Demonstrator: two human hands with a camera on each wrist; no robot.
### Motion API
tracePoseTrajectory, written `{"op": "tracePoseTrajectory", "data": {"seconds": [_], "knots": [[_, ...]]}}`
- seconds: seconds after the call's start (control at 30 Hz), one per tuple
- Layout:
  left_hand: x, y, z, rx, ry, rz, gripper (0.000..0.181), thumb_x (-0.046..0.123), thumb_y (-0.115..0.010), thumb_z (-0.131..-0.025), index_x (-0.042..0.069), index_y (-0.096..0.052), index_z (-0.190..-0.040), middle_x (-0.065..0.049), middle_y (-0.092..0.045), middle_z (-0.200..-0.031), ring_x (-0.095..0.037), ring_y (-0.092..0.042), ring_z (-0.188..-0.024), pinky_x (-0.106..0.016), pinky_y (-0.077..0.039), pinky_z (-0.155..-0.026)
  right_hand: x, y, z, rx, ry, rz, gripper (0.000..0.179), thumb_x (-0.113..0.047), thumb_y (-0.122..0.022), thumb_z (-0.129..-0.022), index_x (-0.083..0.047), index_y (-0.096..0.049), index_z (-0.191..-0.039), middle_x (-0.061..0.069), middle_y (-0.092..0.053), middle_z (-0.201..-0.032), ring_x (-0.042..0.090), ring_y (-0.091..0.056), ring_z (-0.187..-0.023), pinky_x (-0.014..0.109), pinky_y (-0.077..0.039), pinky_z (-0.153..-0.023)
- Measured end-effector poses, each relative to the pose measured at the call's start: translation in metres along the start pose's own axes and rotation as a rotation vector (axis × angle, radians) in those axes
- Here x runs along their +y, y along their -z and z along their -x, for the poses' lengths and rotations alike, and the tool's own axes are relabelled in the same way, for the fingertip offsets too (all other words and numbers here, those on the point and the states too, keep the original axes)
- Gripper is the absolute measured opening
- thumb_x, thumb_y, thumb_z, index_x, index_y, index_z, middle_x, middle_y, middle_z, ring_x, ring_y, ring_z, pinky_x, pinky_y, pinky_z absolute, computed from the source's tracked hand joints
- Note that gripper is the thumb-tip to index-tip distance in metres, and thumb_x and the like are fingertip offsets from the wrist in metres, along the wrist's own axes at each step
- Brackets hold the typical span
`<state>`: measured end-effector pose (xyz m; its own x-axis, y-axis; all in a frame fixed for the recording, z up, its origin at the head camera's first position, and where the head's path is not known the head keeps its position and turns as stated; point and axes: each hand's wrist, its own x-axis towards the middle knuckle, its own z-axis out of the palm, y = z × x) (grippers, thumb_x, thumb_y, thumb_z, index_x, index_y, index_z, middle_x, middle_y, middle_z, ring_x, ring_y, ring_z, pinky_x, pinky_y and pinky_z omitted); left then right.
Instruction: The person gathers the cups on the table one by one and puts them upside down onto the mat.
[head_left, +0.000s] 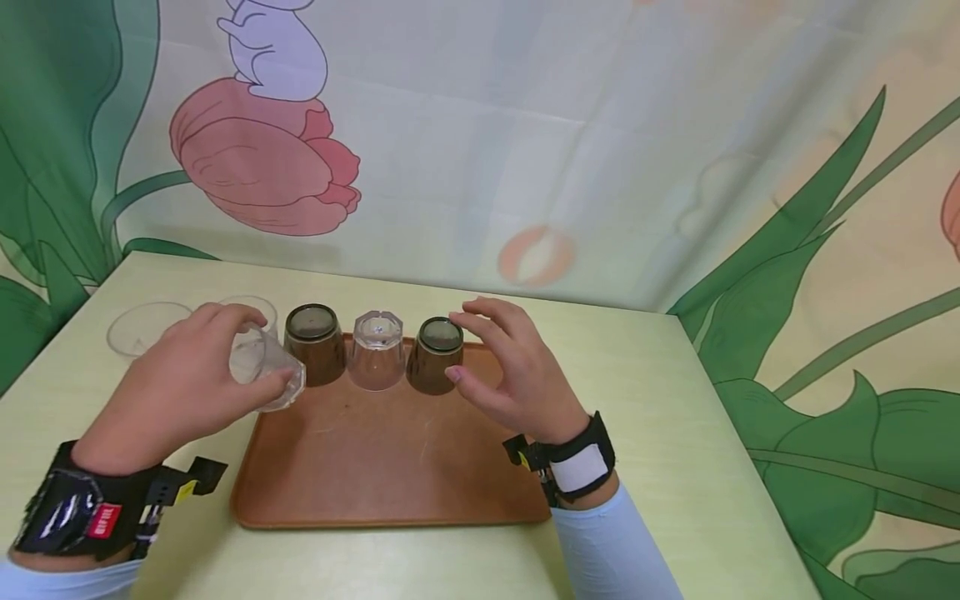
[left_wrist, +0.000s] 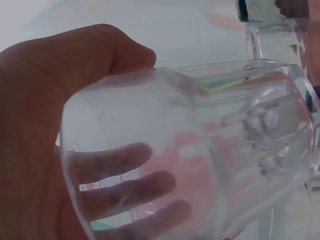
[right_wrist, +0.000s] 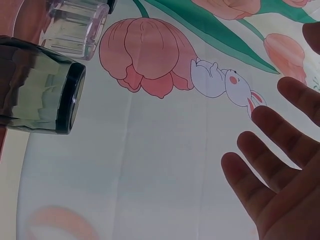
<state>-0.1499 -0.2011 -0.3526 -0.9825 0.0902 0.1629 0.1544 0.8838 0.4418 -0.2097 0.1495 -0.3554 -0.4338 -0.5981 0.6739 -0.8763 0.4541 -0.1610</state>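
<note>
My left hand (head_left: pixel 187 367) grips a clear glass (left_wrist: pixel 200 140), which lies tilted with its wide rim toward the palm and its faceted base pointing right. In the left wrist view, fingers show through the glass wall. Along the tray's far edge stand three upside-down glasses: a dark one (head_left: pixel 313 346), a clear one (head_left: pixel 377 354) and a second dark one (head_left: pixel 435 358). My right hand (head_left: pixel 517 367) is beside that right-hand dark glass, thumb and fingers spread around its right side. The right wrist view shows those fingers extended with nothing held.
A brown tray (head_left: pixel 390 475) lies on the pale table (head_left: pixel 675 467). Left of it are two clear round rims (head_left: pixel 112 333), partly hidden behind my left hand. A curtain (head_left: pixel 450 150) printed with flowers and leaves hangs behind the table.
</note>
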Motion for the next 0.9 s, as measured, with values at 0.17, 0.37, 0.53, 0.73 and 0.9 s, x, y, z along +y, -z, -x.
{"op": "tracePoseTrajectory", "data": {"seconds": [0.17,0.37,0.53,0.73,0.9], "knots": [[0.009,0.000,0.000,0.036,-0.036,0.021,0.074,0.048,-0.076,-0.083,0.000,-0.051,-0.135,-0.026,-0.050,-0.136,-0.046,-0.051,-0.115,-0.066,-0.051,-0.082,0.000,-0.001,0.001,-0.011,-0.003,0.001,0.050,-0.033,-0.068,-0.092,-0.009,-0.059,-0.135,0.016,-0.055,-0.135,0.031,-0.048,-0.130,0.043,-0.043,-0.110],[0.018,-0.002,-0.001,0.068,-0.056,0.055,0.072,0.042,-0.078,-0.082,0.000,-0.051,-0.133,-0.024,-0.051,-0.134,-0.044,-0.049,-0.118,-0.067,-0.049,-0.088,0.000,-0.001,0.001,-0.028,-0.010,0.004,0.049,-0.032,-0.068,-0.091,-0.010,-0.060,-0.134,0.016,-0.055,-0.135,0.031,-0.049,-0.130,0.043,-0.045,-0.107],[0.028,-0.005,-0.004,0.108,-0.115,0.089,0.070,0.038,-0.081,-0.080,0.001,-0.052,-0.132,-0.021,-0.053,-0.132,-0.040,-0.050,-0.118,-0.064,-0.050,-0.091,0.000,-0.001,0.001,-0.045,-0.013,0.002,0.049,-0.031,-0.068,-0.091,-0.009,-0.059,-0.134,0.016,-0.055,-0.134,0.030,-0.049,-0.129,0.043,-0.043,-0.109],[0.037,-0.012,-0.006,0.154,-0.197,0.143,0.065,0.034,-0.083,-0.079,0.005,-0.054,-0.129,-0.014,-0.056,-0.128,-0.033,-0.054,-0.113,-0.056,-0.054,-0.088,0.000,-0.003,0.002,-0.063,-0.017,0.004,0.051,-0.031,-0.069,-0.091,-0.009,-0.058,-0.135,0.015,-0.055,-0.135,0.029,-0.049,-0.129,0.042,-0.043,-0.109],[0.042,-0.016,-0.006,0.207,-0.245,0.155,0.063,0.032,-0.085,-0.077,0.005,-0.056,-0.125,-0.011,-0.057,-0.122,-0.029,-0.056,-0.108,-0.051,-0.057,-0.082,0.000,-0.004,0.002,-0.071,-0.013,0.011,0.052,-0.032,-0.069,-0.091,-0.009,-0.058,-0.136,0.014,-0.055,-0.135,0.028,-0.048,-0.130,0.041,-0.044,-0.109]]}}
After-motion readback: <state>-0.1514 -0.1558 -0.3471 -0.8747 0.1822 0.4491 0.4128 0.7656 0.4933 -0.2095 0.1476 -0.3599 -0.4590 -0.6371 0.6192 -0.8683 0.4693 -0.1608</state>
